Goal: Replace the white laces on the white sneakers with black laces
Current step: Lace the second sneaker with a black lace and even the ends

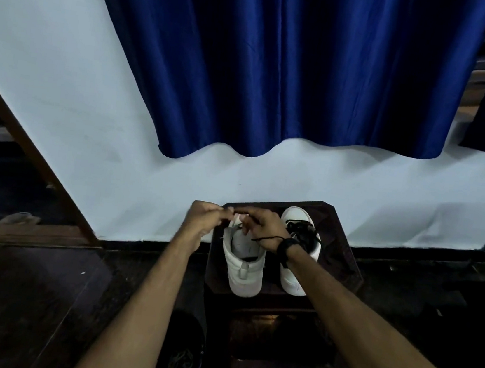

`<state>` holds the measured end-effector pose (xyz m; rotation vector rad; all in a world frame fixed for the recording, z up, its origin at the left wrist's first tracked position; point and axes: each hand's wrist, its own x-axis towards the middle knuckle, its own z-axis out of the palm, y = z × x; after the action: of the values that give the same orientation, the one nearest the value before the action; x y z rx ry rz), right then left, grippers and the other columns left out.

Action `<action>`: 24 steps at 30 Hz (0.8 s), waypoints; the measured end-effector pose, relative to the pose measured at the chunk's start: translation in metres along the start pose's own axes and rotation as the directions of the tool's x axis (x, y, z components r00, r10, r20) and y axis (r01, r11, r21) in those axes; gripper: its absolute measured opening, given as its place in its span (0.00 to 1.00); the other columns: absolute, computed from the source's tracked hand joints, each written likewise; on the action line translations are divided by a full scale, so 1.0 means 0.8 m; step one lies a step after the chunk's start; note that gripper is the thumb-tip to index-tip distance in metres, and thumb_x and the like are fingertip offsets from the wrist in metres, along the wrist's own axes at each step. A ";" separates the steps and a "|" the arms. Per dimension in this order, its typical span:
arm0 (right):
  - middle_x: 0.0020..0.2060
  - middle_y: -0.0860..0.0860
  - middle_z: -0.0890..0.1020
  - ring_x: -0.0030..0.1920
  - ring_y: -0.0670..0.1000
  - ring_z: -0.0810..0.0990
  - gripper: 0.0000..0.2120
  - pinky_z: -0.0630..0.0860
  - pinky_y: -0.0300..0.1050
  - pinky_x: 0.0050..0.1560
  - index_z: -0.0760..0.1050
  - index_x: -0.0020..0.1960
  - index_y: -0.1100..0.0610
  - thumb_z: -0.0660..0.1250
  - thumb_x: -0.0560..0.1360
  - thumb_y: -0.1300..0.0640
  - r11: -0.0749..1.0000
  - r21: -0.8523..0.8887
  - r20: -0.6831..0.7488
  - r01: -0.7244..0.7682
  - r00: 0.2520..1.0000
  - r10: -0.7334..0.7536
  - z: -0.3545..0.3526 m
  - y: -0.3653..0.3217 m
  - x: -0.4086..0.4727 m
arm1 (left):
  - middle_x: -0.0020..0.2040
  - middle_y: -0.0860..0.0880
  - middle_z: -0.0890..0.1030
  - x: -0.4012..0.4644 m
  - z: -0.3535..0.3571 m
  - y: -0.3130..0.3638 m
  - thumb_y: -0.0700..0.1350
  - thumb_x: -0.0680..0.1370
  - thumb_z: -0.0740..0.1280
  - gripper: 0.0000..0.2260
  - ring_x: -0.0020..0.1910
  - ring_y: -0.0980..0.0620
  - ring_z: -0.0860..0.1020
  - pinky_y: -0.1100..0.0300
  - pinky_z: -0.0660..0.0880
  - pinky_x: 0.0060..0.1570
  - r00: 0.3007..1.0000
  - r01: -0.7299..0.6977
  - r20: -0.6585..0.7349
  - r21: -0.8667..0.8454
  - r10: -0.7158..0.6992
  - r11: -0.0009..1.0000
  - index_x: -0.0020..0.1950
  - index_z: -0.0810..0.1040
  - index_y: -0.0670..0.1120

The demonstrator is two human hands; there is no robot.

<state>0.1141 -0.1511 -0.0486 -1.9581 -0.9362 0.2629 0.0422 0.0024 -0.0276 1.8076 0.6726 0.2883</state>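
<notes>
Head view: two white sneakers sit side by side on a dark wooden stool (345,257) at lower centre, toes near its far edge by the wall; left sneaker (243,263) unlaced, right sneaker (297,251) black-laced; left hand (203,218) and right hand (266,228) both pinch one black lace (268,238) above the left sneaker's front; open floor lies left.

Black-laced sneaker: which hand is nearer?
Right. The right hand is just left of the black-laced sneaker, over the other sneaker; the left hand is farther left.
</notes>
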 end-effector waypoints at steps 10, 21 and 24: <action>0.52 0.57 0.82 0.53 0.61 0.79 0.13 0.73 0.48 0.46 0.78 0.59 0.43 0.59 0.78 0.49 0.863 -0.484 -0.167 -0.146 0.983 0.072 0.024 0.011 0.005 | 0.36 0.44 0.83 -0.002 0.050 -0.058 0.44 0.75 0.68 0.07 0.40 0.46 0.80 0.55 0.75 0.40 0.975 -0.013 -0.205 0.306 0.079 0.952 0.42 0.85 0.44; 0.44 0.54 0.83 0.47 0.60 0.81 0.09 0.69 0.48 0.45 0.77 0.49 0.48 0.59 0.76 0.51 0.819 -0.497 -0.324 -0.287 0.937 0.131 0.035 0.022 0.014 | 0.39 0.45 0.77 0.009 0.067 -0.100 0.42 0.76 0.67 0.07 0.40 0.49 0.74 0.55 0.71 0.43 0.971 0.061 -0.195 -0.365 -0.141 0.929 0.39 0.78 0.43; 0.42 0.51 0.83 0.49 0.55 0.78 0.08 0.63 0.52 0.55 0.78 0.47 0.47 0.61 0.75 0.51 0.826 -0.518 -0.295 -0.222 0.953 0.072 0.043 0.014 0.026 | 0.39 0.44 0.78 0.011 0.068 -0.102 0.40 0.78 0.65 0.10 0.41 0.48 0.76 0.56 0.73 0.42 0.962 0.077 -0.205 -0.428 -0.180 0.900 0.37 0.78 0.42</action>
<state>0.1165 -0.1172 -0.0729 -2.5237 -0.7284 -0.2086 0.0523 -0.0186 -0.1229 1.3219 0.8276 0.5270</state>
